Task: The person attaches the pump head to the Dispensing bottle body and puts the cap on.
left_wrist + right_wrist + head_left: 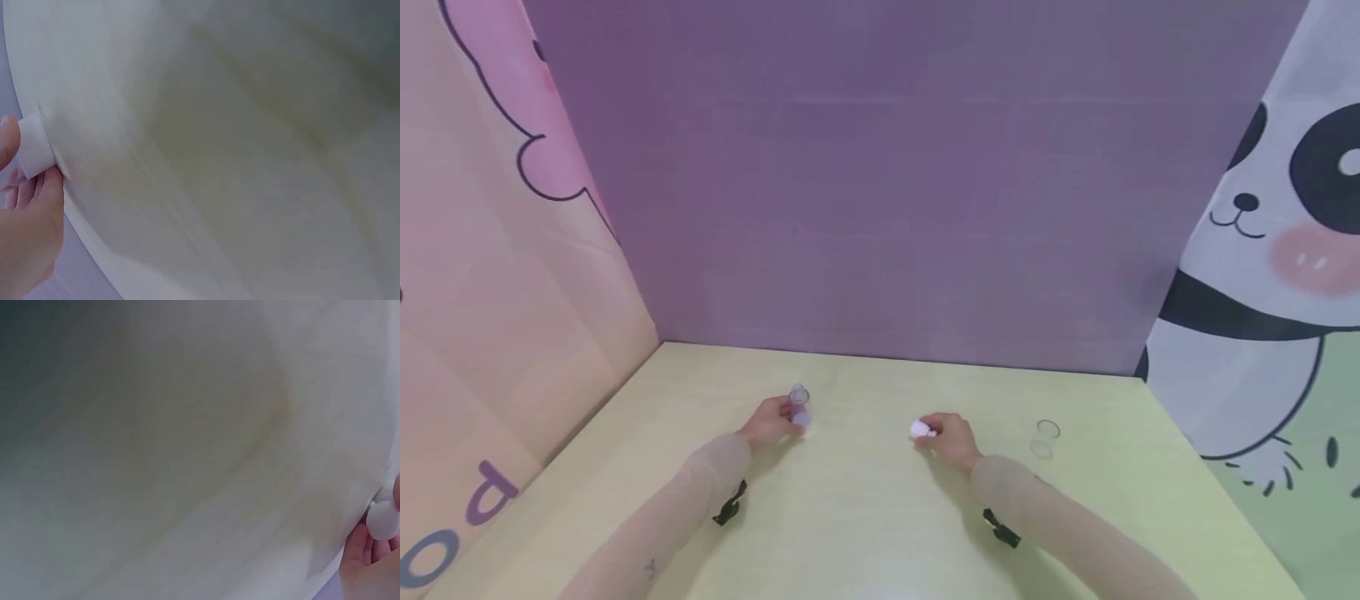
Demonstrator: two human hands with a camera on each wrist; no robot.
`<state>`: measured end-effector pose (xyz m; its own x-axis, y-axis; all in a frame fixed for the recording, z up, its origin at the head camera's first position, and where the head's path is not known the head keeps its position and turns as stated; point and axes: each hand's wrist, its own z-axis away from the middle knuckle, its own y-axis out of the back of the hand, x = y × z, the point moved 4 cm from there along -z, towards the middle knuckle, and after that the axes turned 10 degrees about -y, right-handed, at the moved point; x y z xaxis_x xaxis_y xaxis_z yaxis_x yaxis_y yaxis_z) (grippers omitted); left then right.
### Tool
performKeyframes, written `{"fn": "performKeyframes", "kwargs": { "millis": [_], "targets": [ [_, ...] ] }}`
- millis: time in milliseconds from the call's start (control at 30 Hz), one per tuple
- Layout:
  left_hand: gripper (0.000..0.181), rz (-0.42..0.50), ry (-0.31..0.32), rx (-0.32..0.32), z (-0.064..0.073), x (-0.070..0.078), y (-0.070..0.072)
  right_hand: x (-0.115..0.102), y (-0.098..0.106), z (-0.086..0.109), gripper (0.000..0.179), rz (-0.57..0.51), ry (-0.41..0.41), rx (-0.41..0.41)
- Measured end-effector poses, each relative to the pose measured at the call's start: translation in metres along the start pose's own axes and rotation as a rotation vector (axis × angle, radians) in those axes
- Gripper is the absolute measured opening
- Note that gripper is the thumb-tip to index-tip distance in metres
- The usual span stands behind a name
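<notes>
On the left of the table, my left hand [772, 419] grips a small clear cylindrical container [799, 395] by its side. A round rim shows at its top and a whitish section lower down. In the left wrist view, a white band-like part [36, 147] of it sits between the thumb and fingers [53, 190]. Nearer the middle, my right hand [953, 440] pinches a small white rounded piece [921, 430]. The right wrist view shows this piece [382, 520] as a smooth disc-like shape with a little nub at its edge; its exact kind I cannot tell.
Right of my right hand, another clear round container [1046, 432] stands on the pale yellow table [865, 500]. A purple backdrop [880, 183] rises behind the table's far edge. Printed panels flank both sides, with a panda [1240, 358] on the right one.
</notes>
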<state>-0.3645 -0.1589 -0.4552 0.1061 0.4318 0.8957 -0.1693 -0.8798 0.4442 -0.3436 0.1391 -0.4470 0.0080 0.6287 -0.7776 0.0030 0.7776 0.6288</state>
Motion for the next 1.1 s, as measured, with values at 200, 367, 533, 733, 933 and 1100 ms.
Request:
{"fn": "performKeyframes", "kwargs": {
  "millis": [200,367,533,733,933,1100],
  "targets": [
    [0.059,0.001,0.015,0.007,-0.002,-0.004,0.002,-0.002,-0.001,0.0,0.025,0.001,-0.001,0.003],
    [0.048,0.028,0.003,0.02,-0.003,-0.004,0.001,0.001,0.001,-0.004,0.025,-0.032,-0.027,-0.011],
    [0.037,0.043,-0.038,0.009,-0.006,-0.001,-0.003,0.003,0.006,-0.006,0.027,-0.046,-0.049,-0.026],
    [0.042,0.064,-0.084,-0.035,-0.004,0.003,-0.006,0.005,0.01,-0.004,0.026,-0.058,-0.068,-0.046],
    [0.041,0.023,-0.125,-0.062,-0.003,0.009,-0.007,0.001,0.016,-0.002,0.027,-0.067,-0.064,-0.05],
    [0.038,-0.016,-0.113,-0.073,-0.003,0.01,-0.01,0.003,0.022,-0.002,0.028,-0.07,-0.071,-0.038]
  ]
}}
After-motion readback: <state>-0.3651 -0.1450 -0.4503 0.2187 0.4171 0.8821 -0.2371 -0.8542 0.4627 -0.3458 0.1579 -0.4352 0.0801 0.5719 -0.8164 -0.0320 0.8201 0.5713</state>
